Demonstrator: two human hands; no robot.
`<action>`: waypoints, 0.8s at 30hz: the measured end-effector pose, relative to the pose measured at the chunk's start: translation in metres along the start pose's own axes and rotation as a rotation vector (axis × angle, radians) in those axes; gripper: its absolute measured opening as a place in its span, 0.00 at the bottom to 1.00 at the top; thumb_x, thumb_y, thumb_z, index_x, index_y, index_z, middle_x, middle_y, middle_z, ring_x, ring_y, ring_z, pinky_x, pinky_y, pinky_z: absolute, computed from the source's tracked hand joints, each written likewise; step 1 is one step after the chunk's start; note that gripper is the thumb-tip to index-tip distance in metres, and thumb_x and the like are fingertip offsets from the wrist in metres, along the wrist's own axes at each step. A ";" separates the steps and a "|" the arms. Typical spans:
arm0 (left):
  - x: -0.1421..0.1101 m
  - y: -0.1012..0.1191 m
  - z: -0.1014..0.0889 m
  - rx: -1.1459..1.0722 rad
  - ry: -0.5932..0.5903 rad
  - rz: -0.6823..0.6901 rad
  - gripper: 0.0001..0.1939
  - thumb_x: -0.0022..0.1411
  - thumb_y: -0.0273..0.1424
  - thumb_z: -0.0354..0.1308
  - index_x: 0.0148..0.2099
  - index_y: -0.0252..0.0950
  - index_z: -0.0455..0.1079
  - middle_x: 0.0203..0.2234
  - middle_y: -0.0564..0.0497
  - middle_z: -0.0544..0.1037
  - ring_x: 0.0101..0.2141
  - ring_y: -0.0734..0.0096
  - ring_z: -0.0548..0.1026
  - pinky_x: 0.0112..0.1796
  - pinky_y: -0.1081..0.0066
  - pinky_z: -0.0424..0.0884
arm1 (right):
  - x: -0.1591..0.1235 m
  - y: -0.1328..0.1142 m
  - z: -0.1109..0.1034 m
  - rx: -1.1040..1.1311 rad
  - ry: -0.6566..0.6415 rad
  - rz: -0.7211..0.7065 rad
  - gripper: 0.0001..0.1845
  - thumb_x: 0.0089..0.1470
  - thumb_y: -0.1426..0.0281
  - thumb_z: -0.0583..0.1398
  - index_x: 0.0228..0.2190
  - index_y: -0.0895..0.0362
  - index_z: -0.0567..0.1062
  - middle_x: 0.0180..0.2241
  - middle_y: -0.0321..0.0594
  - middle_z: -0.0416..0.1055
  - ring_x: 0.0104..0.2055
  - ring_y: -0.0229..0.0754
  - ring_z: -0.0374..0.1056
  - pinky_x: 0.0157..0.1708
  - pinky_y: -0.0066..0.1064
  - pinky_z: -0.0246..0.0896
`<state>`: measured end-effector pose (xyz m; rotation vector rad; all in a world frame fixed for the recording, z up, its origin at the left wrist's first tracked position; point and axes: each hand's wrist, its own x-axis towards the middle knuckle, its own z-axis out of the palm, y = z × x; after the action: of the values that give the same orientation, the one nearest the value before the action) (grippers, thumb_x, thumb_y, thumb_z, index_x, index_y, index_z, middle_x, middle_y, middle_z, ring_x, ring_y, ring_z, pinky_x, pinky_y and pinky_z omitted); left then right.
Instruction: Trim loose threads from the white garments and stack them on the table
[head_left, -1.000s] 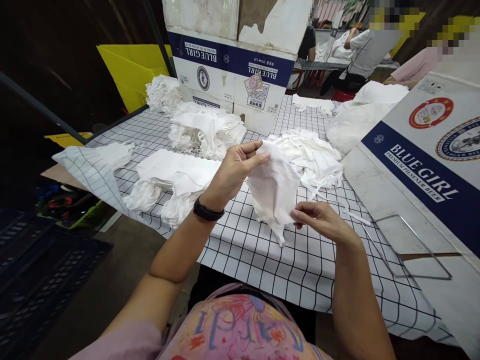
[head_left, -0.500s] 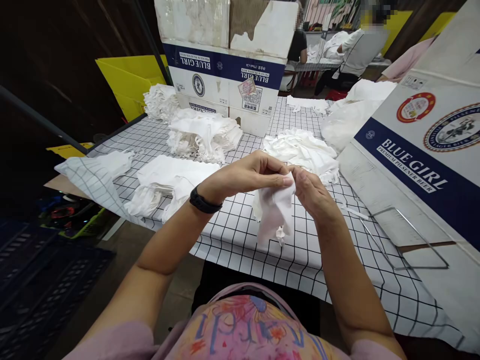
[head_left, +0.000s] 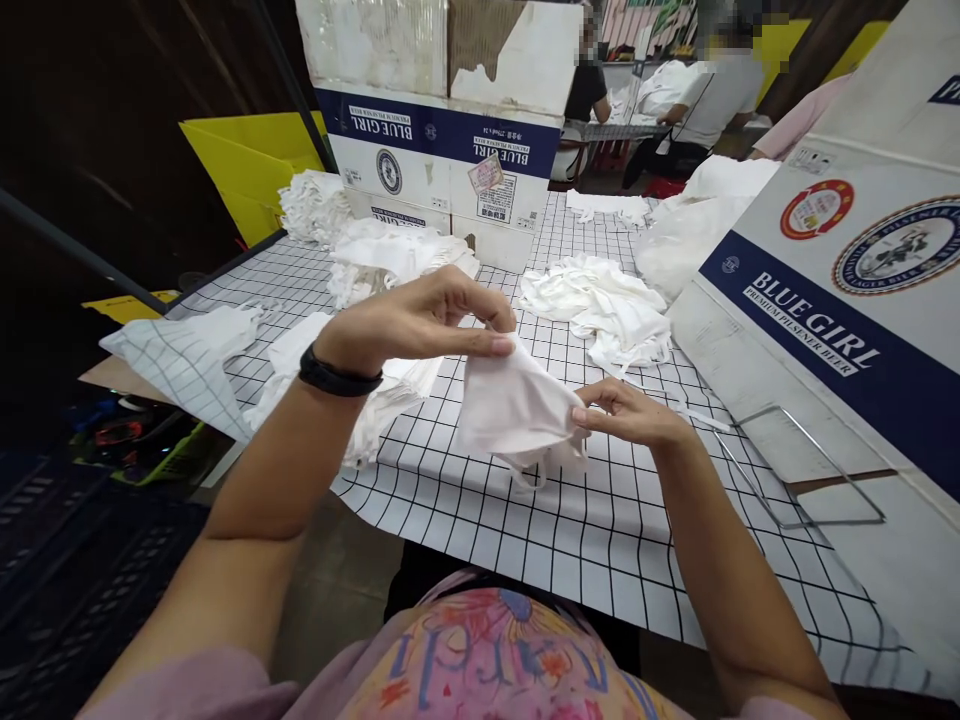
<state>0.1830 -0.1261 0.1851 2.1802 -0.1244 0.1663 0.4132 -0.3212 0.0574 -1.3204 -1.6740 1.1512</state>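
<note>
A small white cloth piece (head_left: 517,415) hangs between both hands just above the checked tablecloth (head_left: 570,530). My left hand (head_left: 420,320), with a black band on the wrist, pinches its upper corner between thumb and fingers. My right hand (head_left: 626,412) pinches its right edge, low over the table. Thin strings dangle under the cloth. Behind it lies a loose heap of white cloth pieces (head_left: 600,305).
Stacks of white cloth (head_left: 382,260) lie at the left and back. A "Blue Girl" carton (head_left: 442,140) stands at the back, another carton (head_left: 847,290) leans at the right over a bent wire frame (head_left: 817,470). A yellow bin (head_left: 247,160) sits at the far left. Other people sit at a far table.
My hands were together at the cloth's top; now they have drawn apart, the left up and leftward, the right down to the side, spreading the cloth out flatter.
</note>
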 end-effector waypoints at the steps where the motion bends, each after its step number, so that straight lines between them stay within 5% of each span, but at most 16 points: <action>1: -0.002 -0.001 -0.004 0.027 0.001 0.014 0.15 0.64 0.43 0.67 0.32 0.36 0.80 0.28 0.47 0.77 0.34 0.68 0.75 0.32 0.70 0.71 | 0.000 0.001 0.001 -0.049 0.004 0.020 0.24 0.64 0.52 0.61 0.25 0.58 0.78 0.22 0.35 0.68 0.26 0.34 0.62 0.27 0.29 0.54; 5: -0.009 -0.005 -0.010 0.118 -0.016 0.031 0.13 0.65 0.41 0.67 0.32 0.38 0.80 0.29 0.47 0.78 0.36 0.67 0.75 0.38 0.67 0.73 | 0.004 0.000 0.012 -0.174 0.106 0.083 0.27 0.65 0.51 0.59 0.23 0.57 0.74 0.21 0.33 0.63 0.25 0.33 0.56 0.25 0.29 0.48; 9: -0.012 -0.006 -0.010 0.182 -0.048 0.011 0.14 0.65 0.43 0.66 0.33 0.38 0.80 0.29 0.47 0.78 0.37 0.66 0.76 0.39 0.67 0.74 | 0.011 -0.001 0.020 -0.155 0.242 0.018 0.27 0.66 0.51 0.58 0.23 0.57 0.75 0.23 0.35 0.67 0.27 0.35 0.61 0.29 0.30 0.55; 16: -0.023 -0.017 -0.020 0.258 0.014 -0.042 0.14 0.66 0.41 0.65 0.31 0.37 0.78 0.30 0.47 0.78 0.40 0.66 0.75 0.40 0.69 0.72 | 0.010 0.015 0.019 0.051 0.800 0.025 0.16 0.58 0.54 0.66 0.37 0.53 0.86 0.36 0.41 0.81 0.43 0.47 0.75 0.41 0.36 0.71; 24: -0.016 -0.027 -0.013 0.134 0.183 -0.111 0.14 0.64 0.41 0.66 0.35 0.34 0.78 0.31 0.47 0.77 0.33 0.72 0.73 0.29 0.74 0.68 | 0.007 0.015 0.025 -0.009 0.615 0.089 0.19 0.58 0.53 0.67 0.35 0.57 0.82 0.29 0.40 0.76 0.27 0.38 0.69 0.22 0.28 0.64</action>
<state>0.1701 -0.1000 0.1684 2.2857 0.1139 0.3170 0.3939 -0.3181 0.0347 -1.5660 -1.1781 0.6782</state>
